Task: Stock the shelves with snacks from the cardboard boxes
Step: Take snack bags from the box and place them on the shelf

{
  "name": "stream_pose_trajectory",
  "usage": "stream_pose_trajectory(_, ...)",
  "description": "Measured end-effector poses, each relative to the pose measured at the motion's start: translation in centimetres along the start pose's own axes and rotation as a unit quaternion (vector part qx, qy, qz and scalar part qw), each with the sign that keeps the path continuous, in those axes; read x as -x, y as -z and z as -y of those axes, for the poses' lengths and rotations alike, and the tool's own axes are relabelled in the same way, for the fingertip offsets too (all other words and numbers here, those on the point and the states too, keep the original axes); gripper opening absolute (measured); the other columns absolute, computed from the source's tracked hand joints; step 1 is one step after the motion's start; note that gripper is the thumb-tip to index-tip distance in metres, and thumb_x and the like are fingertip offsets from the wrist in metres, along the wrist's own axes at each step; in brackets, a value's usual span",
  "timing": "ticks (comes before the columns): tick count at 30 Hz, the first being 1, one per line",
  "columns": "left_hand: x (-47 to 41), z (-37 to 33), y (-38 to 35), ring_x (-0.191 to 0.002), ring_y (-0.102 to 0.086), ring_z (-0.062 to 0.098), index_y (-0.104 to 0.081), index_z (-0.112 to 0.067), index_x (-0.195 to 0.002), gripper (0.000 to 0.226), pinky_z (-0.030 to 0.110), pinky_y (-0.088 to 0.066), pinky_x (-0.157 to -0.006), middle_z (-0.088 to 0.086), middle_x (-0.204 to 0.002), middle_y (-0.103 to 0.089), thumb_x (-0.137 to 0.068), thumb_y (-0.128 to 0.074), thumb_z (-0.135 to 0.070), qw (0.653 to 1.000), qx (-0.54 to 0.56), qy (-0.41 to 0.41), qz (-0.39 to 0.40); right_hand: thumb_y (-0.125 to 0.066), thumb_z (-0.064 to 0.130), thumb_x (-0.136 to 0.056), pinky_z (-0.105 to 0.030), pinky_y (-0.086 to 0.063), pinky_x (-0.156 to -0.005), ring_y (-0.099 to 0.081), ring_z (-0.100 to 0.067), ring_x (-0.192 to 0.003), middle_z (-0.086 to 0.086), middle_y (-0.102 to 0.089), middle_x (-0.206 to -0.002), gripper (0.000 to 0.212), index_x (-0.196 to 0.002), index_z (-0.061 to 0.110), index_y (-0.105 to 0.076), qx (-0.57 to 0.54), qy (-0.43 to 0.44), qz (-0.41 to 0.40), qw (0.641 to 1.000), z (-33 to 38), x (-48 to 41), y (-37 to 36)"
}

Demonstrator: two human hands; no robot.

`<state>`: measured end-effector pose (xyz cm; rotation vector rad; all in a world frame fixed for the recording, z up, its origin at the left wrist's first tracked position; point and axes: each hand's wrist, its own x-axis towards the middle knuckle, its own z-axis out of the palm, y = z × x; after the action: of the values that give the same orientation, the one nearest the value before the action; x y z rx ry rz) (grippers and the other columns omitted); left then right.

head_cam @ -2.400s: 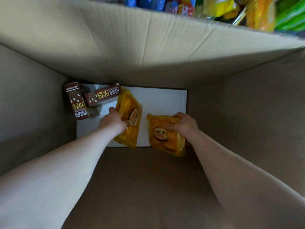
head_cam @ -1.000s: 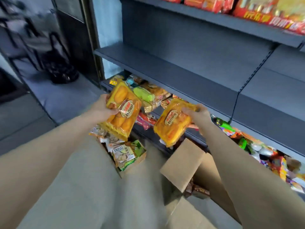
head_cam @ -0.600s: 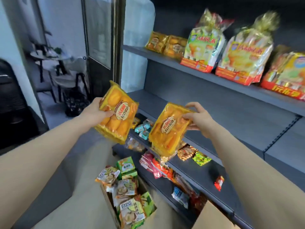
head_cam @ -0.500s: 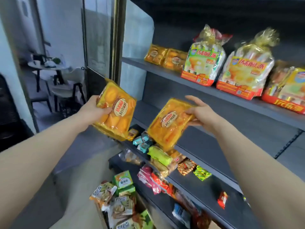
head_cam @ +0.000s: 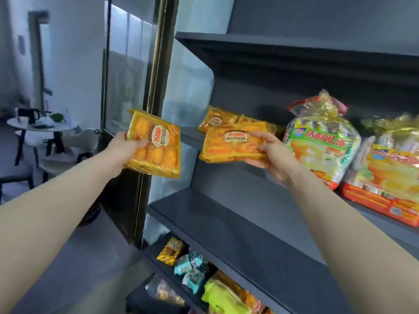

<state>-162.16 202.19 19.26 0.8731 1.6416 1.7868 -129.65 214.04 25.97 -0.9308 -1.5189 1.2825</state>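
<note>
Right hand (head_cam: 269,152) raised packet (head_cam: 233,143) to shelf (head_cam: 190,135).

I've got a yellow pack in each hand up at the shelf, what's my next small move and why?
Probably slide the right pack forward onto the shelf, beside the matching packs there: the right hand holds it just in front of them, while the left hand holds the left pack off the shelf's end.

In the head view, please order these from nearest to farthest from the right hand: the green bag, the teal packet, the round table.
1. Green bag, just right of the right hand.
2. Teal packet, well below, lower left.
3. Round table, far left, across the room.
</note>
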Motion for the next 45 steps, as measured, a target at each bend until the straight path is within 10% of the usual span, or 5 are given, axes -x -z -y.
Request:
stream_pose_trajectory(16,-33.4,-2.0,-3.6,-0.1,-0.068,0.025,-0.049,-0.016,-0.139,0.052,0.037,-0.055,-0.075,0.008,-0.118,-0.068,-0.092,-0.068,-0.027,0.98,0.031,0.027,0.194,-0.07,0.001,-0.088,-0.037,-0.059,-0.081,-0.064,-0.02,-0.091,-0.004,-0.065,-0.115,0.043,-0.115,0.034,-0.063,0.143,0.058,-0.193,0.969,-4.5,-29.1,-14.4)
stream_pose_trajectory(23,-36.9,-1.6,-4.0,-0.099,-0.068,0.023,-0.047,-0.017,-0.137,0.052,0.036,-0.056,-0.074,0.007,-0.117,-0.068,-0.092,-0.069,-0.028,0.969,0.018,0.02,0.244,-0.072,0.031,-0.091,-0.034,-0.051,-0.064,-0.059,-0.026,-0.082,-0.004,-0.062,-0.092,0.061,-0.137,0.036,-0.031,0.557,-0.066,-0.265,0.784,-7.5,-33.6,-14.0)
stream_pose_trajectory(29,-36.3,-1.8,-5.2,-0.099,-0.067,0.02,-0.044,-0.019,-0.14,0.053,0.031,-0.055,-0.07,0.006,-0.121,-0.066,-0.093,-0.067,-0.025,0.961,0.029,-0.002,0.276,-0.07,0.042,-0.09,-0.048,-0.046,-0.1,-0.032,-0.039,-0.137,-0.015,-0.035,-0.148,0.06,-0.141,0.032,-0.041,0.668,-0.07,-0.247,0.698,-5.4,-33.5,-14.1)
stream_pose_trajectory(37,-34.4,-4.3,-8.5,-0.104,-0.065,0.016,-0.051,-0.033,-0.137,0.06,0.037,-0.055,-0.092,-0.005,-0.12,-0.065,-0.085,-0.077,-0.024,0.918,-0.093,-0.18,0.34,-0.068,0.026,-0.093,-0.027,-0.047,-0.094,-0.056,-0.017,-0.118,0.004,-0.059,-0.132,0.048,-0.139,0.029,-0.053,0.437,0.159,-0.165,0.87,1.4,-29.0,-14.6)
stream_pose_trajectory(45,-31.6,-7.1,-13.7,-0.115,-0.059,0.014,-0.054,-0.046,-0.132,0.056,0.041,-0.053,-0.097,-0.014,-0.129,-0.059,-0.082,-0.078,-0.035,0.821,-0.217,-0.339,0.406,-0.087,0.034,-0.074,-0.039,-0.061,-0.085,-0.069,-0.019,-0.108,0.001,-0.059,-0.133,0.087,-0.146,0.03,-0.04,0.24,-0.018,-0.072,0.968,2.8,-24.4,-10.2)
